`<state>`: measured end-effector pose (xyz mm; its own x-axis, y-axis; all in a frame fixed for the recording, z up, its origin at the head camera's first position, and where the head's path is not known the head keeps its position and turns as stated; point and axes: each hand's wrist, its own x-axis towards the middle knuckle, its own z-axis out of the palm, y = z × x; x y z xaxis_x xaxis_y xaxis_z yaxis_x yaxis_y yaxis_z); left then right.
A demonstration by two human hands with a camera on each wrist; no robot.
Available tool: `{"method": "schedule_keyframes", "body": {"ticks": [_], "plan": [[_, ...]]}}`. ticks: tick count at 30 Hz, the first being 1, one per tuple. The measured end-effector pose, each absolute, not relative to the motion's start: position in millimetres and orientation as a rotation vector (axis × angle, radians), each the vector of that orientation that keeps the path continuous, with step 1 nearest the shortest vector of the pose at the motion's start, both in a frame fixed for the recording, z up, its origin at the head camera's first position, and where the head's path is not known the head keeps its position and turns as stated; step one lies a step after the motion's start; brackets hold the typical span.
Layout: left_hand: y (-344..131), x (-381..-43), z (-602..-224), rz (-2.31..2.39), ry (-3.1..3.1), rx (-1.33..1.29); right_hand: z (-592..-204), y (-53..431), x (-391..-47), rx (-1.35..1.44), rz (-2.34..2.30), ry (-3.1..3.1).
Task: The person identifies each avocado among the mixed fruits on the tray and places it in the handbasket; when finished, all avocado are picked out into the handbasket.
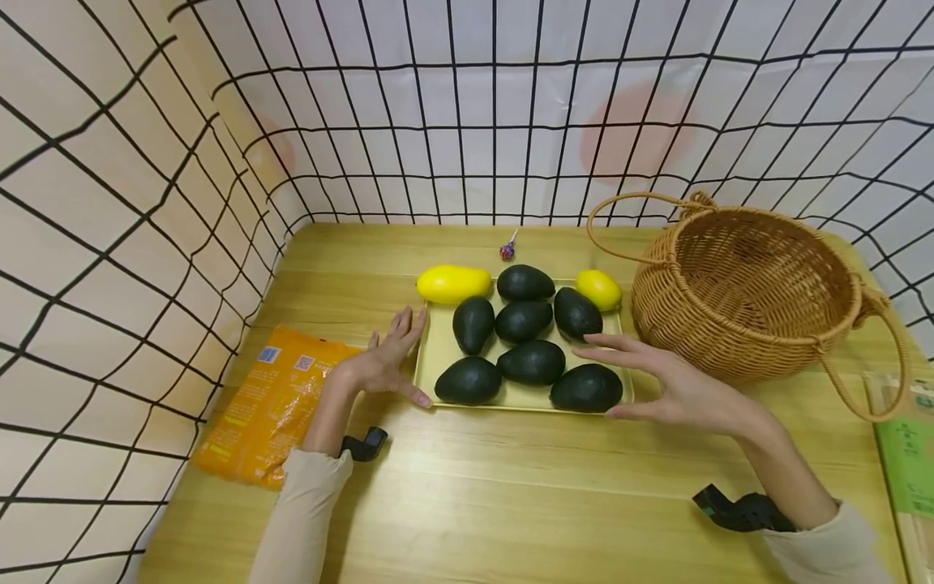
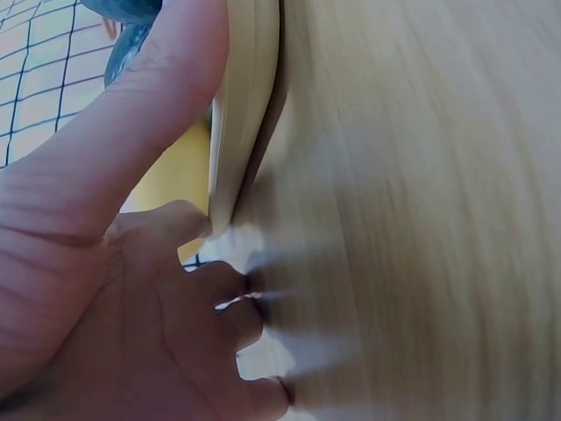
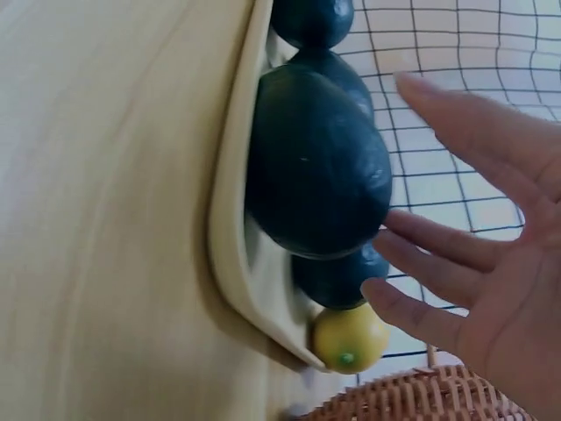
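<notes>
A shallow pale-yellow tray [image 1: 438, 337] bears several dark green avocados [image 1: 530, 362]. At its far left corner lies a long yellow fruit [image 1: 454, 284], and a lemon [image 1: 598, 289] sits at the far right corner. My left hand [image 1: 388, 357] spreads its fingers along the tray's left side; in the left wrist view the thumb [image 2: 166, 79] lies against the rim and the other fingertips meet the table. Over the tray's right edge, my right hand [image 1: 674, 388] reaches with extended fingers, nothing in its grasp. Its fingertips are close by the nearest right avocado [image 3: 316, 162].
A wicker basket [image 1: 744, 300] with two loop handles stands right of the tray. An orange packet [image 1: 270, 405] lies at the left, a lollipop [image 1: 507, 250] behind the tray. A green package [image 1: 905, 454] is at the right edge. Black wire mesh [image 1: 467, 127] bounds the table.
</notes>
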<state>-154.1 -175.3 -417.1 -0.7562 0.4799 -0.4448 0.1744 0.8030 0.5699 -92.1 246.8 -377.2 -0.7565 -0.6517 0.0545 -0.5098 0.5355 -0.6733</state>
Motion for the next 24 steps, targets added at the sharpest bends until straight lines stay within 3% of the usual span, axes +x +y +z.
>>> {"method": "schedule_keyframes", "body": {"ticks": [24], "plan": [[-175,-153,-415,0.683,2.37,0.457,-406,246,-101,-0.876,-0.984,2.586]]}}
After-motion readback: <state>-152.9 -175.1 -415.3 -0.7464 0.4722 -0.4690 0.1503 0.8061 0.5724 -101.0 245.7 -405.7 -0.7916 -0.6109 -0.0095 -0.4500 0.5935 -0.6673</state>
